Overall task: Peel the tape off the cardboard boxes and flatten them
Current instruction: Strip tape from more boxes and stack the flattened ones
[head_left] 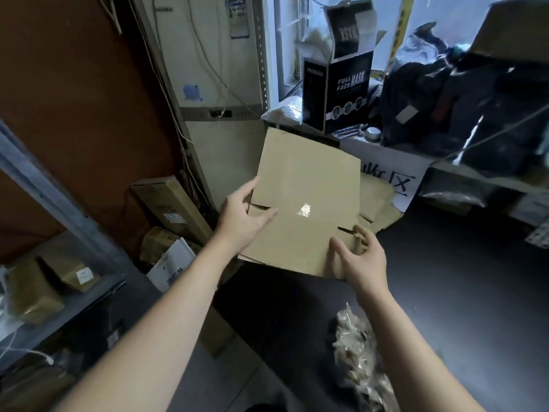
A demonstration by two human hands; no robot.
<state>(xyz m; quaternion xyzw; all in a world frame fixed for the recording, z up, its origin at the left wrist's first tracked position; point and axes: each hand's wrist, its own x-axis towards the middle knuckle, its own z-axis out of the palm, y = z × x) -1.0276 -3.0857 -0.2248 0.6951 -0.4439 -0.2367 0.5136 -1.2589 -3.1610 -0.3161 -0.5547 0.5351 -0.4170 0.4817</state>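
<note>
A flattened brown cardboard box [306,185] is held up at an angle in the middle of the view, with a shiny glint near its centre. My left hand [242,218] lies against its left edge, thumb along the side and straight fingers across the face by a flap slit. My right hand [361,257] grips the lower right corner, thumb on the face and fingers curled round the edge. Another flattened cardboard piece [383,203] lies behind it to the right. A crumpled wad of clear tape [356,349] sits on the dark surface below my right forearm.
A black "FULL FACE MASK" box [341,93] stands on the sill behind. Black bags [463,93] pile up at right. Taped cardboard boxes [169,209] lean at left, with more boxes on a metal shelf [59,281]. A white sign [395,176] hangs below the sill.
</note>
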